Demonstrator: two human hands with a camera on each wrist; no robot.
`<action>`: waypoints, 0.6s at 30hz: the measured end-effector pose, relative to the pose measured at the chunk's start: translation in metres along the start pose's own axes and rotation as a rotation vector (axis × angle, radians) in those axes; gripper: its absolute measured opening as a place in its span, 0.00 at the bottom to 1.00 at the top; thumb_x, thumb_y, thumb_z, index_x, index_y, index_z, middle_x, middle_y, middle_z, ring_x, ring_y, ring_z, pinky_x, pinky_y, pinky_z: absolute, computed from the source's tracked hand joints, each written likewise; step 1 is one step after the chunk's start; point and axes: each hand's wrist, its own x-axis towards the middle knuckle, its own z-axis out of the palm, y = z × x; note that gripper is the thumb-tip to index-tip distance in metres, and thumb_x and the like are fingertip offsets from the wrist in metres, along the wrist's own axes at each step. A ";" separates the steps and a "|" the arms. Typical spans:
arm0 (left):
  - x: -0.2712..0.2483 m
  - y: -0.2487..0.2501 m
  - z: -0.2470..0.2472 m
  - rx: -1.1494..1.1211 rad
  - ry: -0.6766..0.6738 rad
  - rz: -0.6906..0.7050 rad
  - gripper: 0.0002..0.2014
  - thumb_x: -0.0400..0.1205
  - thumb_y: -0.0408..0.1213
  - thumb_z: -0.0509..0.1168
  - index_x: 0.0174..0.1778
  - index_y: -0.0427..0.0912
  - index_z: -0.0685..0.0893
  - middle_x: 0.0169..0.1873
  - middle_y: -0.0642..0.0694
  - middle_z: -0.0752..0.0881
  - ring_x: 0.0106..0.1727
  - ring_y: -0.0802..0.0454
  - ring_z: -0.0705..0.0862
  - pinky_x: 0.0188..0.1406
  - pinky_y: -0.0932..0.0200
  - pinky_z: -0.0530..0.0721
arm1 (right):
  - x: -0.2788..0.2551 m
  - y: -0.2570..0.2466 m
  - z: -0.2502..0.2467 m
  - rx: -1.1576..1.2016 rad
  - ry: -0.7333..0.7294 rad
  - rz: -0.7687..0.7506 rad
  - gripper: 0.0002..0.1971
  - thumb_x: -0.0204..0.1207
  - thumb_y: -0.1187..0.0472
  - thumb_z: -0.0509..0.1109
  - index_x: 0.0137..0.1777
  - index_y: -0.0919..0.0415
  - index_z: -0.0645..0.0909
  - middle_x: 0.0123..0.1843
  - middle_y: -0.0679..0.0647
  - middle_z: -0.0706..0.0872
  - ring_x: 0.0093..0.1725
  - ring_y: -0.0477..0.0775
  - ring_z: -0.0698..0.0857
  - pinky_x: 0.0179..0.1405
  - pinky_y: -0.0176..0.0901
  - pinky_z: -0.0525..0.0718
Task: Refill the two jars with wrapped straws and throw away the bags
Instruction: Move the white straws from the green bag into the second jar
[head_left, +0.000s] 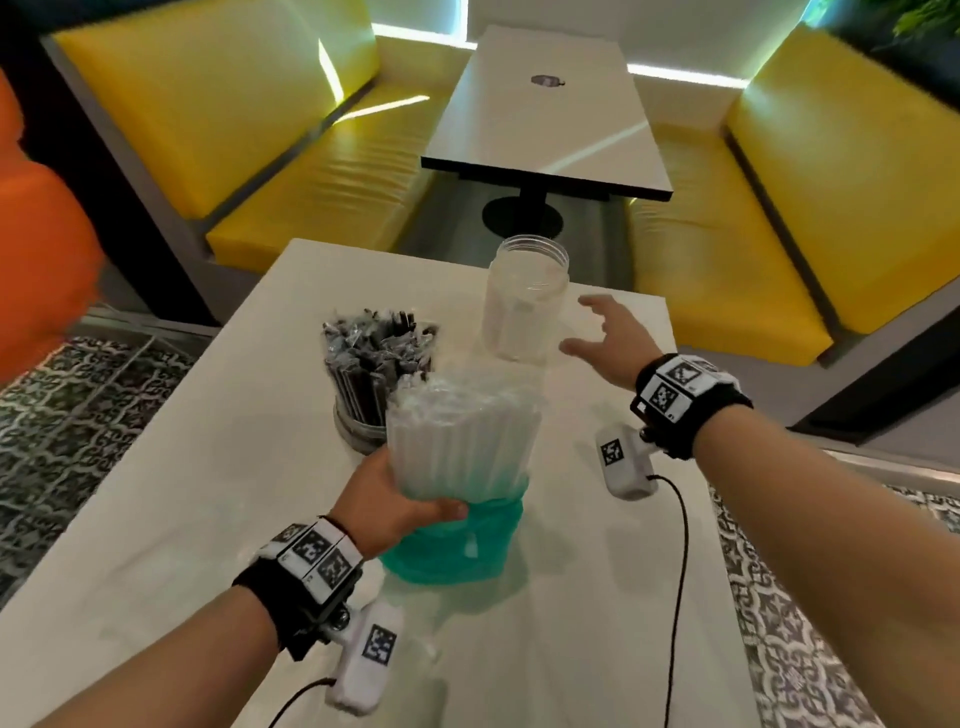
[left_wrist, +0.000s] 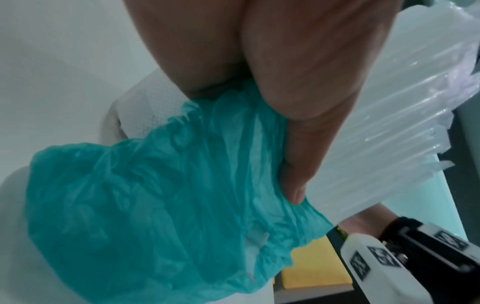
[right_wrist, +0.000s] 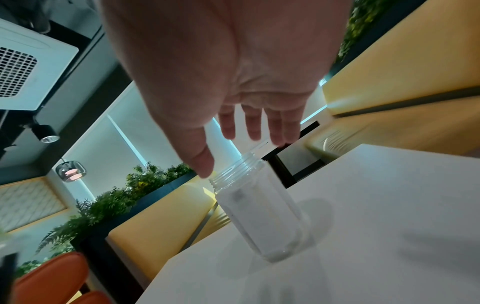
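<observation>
My left hand (head_left: 400, 499) grips a bundle of clear wrapped straws (head_left: 462, 441) standing upright, with a teal bag (head_left: 452, 545) bunched down around its lower part. In the left wrist view the thumb (left_wrist: 298, 164) presses the teal bag (left_wrist: 155, 195) against the straws (left_wrist: 389, 123). An empty clear jar (head_left: 524, 301) stands at the far side of the white table (head_left: 182, 519). My right hand (head_left: 608, 338) hovers open just right of the jar, fingers spread, not touching it. The right wrist view shows the jar (right_wrist: 262, 218) below the fingertips (right_wrist: 254, 131). A second jar (head_left: 374, 374) holds black wrapped straws.
Yellow booth benches (head_left: 291, 197) flank another white table (head_left: 545, 119) beyond mine. An orange seat (head_left: 41, 249) is at the left. Patterned floor tiles (head_left: 67, 405) show on both sides. Cables run from both wrist cameras across the table's near part.
</observation>
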 end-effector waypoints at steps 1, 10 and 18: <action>0.000 0.000 -0.001 0.004 0.026 -0.013 0.41 0.46 0.46 0.86 0.57 0.47 0.85 0.50 0.49 0.92 0.54 0.53 0.89 0.54 0.52 0.88 | 0.017 -0.002 0.003 -0.011 0.026 -0.029 0.37 0.72 0.53 0.77 0.79 0.55 0.65 0.80 0.57 0.70 0.78 0.59 0.70 0.77 0.53 0.69; 0.000 0.005 -0.021 -0.012 0.203 -0.094 0.40 0.47 0.43 0.86 0.59 0.45 0.85 0.51 0.46 0.92 0.54 0.51 0.89 0.52 0.48 0.89 | 0.103 -0.013 0.048 -0.058 0.001 0.043 0.40 0.72 0.44 0.75 0.80 0.54 0.63 0.87 0.59 0.44 0.84 0.62 0.59 0.80 0.51 0.62; 0.005 0.006 -0.032 -0.012 0.243 -0.066 0.39 0.50 0.38 0.86 0.60 0.45 0.84 0.52 0.47 0.91 0.53 0.55 0.90 0.47 0.56 0.90 | 0.081 -0.022 0.052 0.032 0.130 0.012 0.25 0.73 0.49 0.76 0.66 0.61 0.77 0.78 0.57 0.69 0.71 0.58 0.77 0.69 0.48 0.76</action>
